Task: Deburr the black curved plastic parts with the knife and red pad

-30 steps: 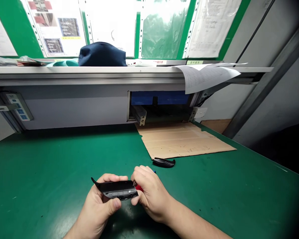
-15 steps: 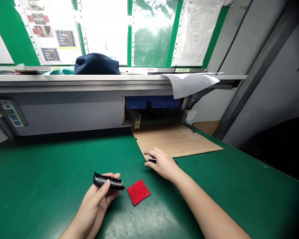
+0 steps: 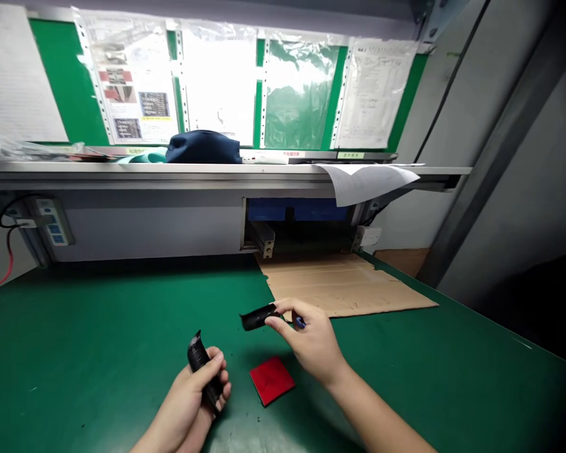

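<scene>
Curved plastic piece: glossy black on my feed
Second curved plastic piece: the same black
Square pad: solid red
Bench mat: green, flecked with dark specks
Cardboard sheet: plain tan
Pouch: navy
Wall board: green behind white printed sheets

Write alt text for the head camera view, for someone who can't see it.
Two bare hands each hold a curved black plastic piece over a green bench mat: the left hand grips a curved black piece, and the right hand pinches another black piece. A red square lies between them, with flattened cardboard beyond.
</scene>
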The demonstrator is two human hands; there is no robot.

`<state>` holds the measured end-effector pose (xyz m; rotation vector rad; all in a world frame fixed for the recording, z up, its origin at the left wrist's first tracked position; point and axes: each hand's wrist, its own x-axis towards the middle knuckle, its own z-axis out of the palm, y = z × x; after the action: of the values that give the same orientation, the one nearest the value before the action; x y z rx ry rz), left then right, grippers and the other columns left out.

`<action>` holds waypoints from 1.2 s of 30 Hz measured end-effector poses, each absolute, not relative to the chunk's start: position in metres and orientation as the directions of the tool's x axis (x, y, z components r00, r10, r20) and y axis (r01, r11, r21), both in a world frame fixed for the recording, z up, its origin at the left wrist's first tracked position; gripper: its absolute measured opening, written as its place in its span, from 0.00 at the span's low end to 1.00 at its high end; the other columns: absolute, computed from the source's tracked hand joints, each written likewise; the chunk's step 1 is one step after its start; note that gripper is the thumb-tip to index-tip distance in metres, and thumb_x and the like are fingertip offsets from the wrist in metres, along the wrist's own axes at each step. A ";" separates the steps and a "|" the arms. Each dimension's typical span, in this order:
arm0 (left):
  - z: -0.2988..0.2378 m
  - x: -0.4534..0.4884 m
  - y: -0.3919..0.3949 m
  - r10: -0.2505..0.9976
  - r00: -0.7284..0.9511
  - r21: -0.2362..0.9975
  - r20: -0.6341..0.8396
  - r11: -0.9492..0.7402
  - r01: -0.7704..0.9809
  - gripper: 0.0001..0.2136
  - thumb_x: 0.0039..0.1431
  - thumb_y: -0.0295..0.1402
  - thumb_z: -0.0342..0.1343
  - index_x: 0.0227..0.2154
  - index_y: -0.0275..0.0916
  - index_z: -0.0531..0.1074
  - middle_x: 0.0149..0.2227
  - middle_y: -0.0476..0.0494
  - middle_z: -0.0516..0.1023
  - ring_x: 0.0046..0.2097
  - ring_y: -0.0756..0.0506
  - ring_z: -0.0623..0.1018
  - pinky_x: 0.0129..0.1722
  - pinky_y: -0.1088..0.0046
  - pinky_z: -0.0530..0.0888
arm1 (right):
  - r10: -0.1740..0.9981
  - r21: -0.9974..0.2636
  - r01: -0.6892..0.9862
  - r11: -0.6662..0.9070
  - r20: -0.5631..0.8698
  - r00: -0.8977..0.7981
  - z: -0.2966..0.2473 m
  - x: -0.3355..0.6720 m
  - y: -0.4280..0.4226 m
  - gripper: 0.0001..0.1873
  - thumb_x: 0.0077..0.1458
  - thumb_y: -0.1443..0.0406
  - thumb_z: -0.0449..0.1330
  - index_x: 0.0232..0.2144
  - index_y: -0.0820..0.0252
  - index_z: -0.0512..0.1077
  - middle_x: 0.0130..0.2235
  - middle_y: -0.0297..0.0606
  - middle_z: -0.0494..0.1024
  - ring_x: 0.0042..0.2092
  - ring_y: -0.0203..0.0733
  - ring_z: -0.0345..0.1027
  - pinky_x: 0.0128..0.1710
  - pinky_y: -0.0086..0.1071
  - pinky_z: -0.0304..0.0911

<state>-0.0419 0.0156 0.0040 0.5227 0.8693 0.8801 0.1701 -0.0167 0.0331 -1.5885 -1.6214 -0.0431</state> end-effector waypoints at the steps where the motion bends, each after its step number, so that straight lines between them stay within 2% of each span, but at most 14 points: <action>1: 0.003 -0.039 0.014 0.840 0.343 0.692 -0.420 0.541 -0.478 0.15 0.53 0.25 0.63 0.43 0.34 0.68 0.36 0.42 0.72 0.32 0.50 0.73 0.32 0.72 0.76 | 0.771 -0.589 0.761 0.274 0.607 0.193 0.031 0.156 -0.019 0.10 0.63 0.59 0.59 0.33 0.60 0.69 0.40 0.39 0.73 0.38 0.43 0.68 0.34 0.29 0.62; 3: 0.002 -0.035 0.010 0.857 0.385 0.652 -0.342 0.511 -0.560 0.19 0.51 0.28 0.65 0.45 0.35 0.68 0.41 0.38 0.73 0.37 0.48 0.75 0.38 0.69 0.75 | 0.738 -0.733 0.512 0.448 0.626 0.251 0.022 0.131 -0.023 0.12 0.61 0.59 0.60 0.30 0.60 0.69 0.41 0.41 0.74 0.42 0.45 0.69 0.38 0.31 0.64; 5: 0.001 -0.035 0.007 0.860 0.458 0.609 -0.227 0.492 -0.622 0.25 0.49 0.32 0.68 0.49 0.36 0.66 0.45 0.36 0.73 0.43 0.44 0.75 0.42 0.69 0.74 | 0.775 -0.801 0.283 0.527 0.590 0.226 0.013 0.112 -0.027 0.11 0.58 0.60 0.64 0.28 0.60 0.71 0.40 0.39 0.75 0.44 0.46 0.69 0.43 0.32 0.64; 7: 0.000 -0.037 0.006 0.854 0.501 0.599 -0.140 0.476 -0.643 0.29 0.48 0.34 0.69 0.52 0.38 0.63 0.46 0.36 0.74 0.48 0.42 0.74 0.45 0.69 0.71 | 0.815 -0.814 0.247 0.525 0.565 0.130 0.008 0.102 -0.029 0.09 0.58 0.61 0.65 0.28 0.59 0.73 0.41 0.38 0.74 0.44 0.45 0.68 0.46 0.33 0.63; 9: 0.001 -0.041 0.006 0.869 0.482 0.636 -0.110 0.434 -0.638 0.31 0.49 0.34 0.68 0.53 0.39 0.61 0.46 0.38 0.74 0.49 0.42 0.74 0.47 0.69 0.70 | 0.816 -0.788 0.299 0.539 0.576 0.047 0.007 0.101 -0.030 0.10 0.60 0.59 0.64 0.30 0.59 0.74 0.42 0.38 0.73 0.43 0.44 0.68 0.44 0.33 0.62; 12: 0.003 -0.046 0.006 0.907 0.415 0.712 -0.064 0.333 -0.618 0.30 0.48 0.34 0.68 0.52 0.39 0.61 0.46 0.39 0.74 0.48 0.44 0.73 0.49 0.70 0.69 | 0.815 -0.713 0.464 0.526 0.579 -0.034 0.011 0.110 -0.028 0.16 0.63 0.52 0.60 0.34 0.59 0.72 0.37 0.36 0.70 0.35 0.41 0.65 0.35 0.32 0.59; 16: 0.006 -0.047 0.005 0.915 0.403 0.792 0.015 0.235 -0.563 0.28 0.42 0.35 0.72 0.46 0.38 0.67 0.45 0.39 0.74 0.47 0.43 0.74 0.46 0.71 0.71 | 0.781 -0.411 0.764 0.498 0.595 -0.189 0.020 0.124 -0.028 0.30 0.64 0.40 0.46 0.43 0.60 0.67 0.36 0.38 0.66 0.34 0.44 0.58 0.34 0.35 0.51; 19: 0.008 -0.048 0.002 0.908 0.415 0.827 0.057 0.190 -0.529 0.26 0.39 0.36 0.72 0.42 0.39 0.70 0.43 0.42 0.75 0.43 0.44 0.74 0.42 0.72 0.73 | 0.765 -0.267 0.835 0.481 0.593 -0.251 0.024 0.127 -0.029 0.37 0.64 0.38 0.35 0.42 0.61 0.68 0.36 0.39 0.64 0.34 0.45 0.55 0.34 0.36 0.48; 25: 0.012 -0.053 0.001 0.909 0.410 0.872 0.068 0.146 -0.468 0.23 0.41 0.35 0.71 0.42 0.40 0.71 0.44 0.43 0.73 0.45 0.44 0.74 0.44 0.73 0.72 | 0.756 -0.247 0.855 0.455 0.615 -0.225 0.022 0.125 -0.028 0.42 0.60 0.35 0.31 0.35 0.63 0.68 0.32 0.38 0.63 0.32 0.44 0.53 0.32 0.34 0.45; 30: 0.017 -0.050 -0.002 0.940 0.336 0.864 0.051 0.127 -0.487 0.24 0.36 0.35 0.73 0.39 0.39 0.72 0.41 0.42 0.75 0.42 0.42 0.75 0.41 0.72 0.73 | 0.756 -0.239 0.869 0.433 0.622 -0.206 0.021 0.123 -0.029 0.43 0.61 0.36 0.30 0.32 0.63 0.68 0.31 0.39 0.63 0.31 0.43 0.53 0.32 0.34 0.44; 33: 0.018 -0.050 -0.004 0.946 0.322 0.860 0.047 0.126 -0.495 0.25 0.35 0.35 0.74 0.38 0.39 0.73 0.40 0.41 0.75 0.41 0.42 0.75 0.40 0.72 0.74 | 0.763 -0.201 0.885 0.421 0.606 -0.225 0.021 0.122 -0.028 0.44 0.61 0.37 0.27 0.31 0.63 0.68 0.31 0.39 0.62 0.31 0.43 0.52 0.32 0.34 0.43; 36: 0.015 -0.053 -0.002 0.935 0.351 0.867 0.050 0.134 -0.480 0.24 0.37 0.34 0.73 0.40 0.39 0.72 0.42 0.41 0.75 0.43 0.42 0.75 0.42 0.72 0.74 | 0.772 -0.158 0.901 0.404 0.588 -0.242 0.021 0.122 -0.027 0.45 0.60 0.37 0.24 0.27 0.62 0.66 0.30 0.38 0.61 0.31 0.43 0.51 0.31 0.34 0.42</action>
<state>-0.0533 -0.0023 0.0146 0.9449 0.5959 1.1184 0.1224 -0.0275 0.0214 -1.4189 -2.0694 -0.2824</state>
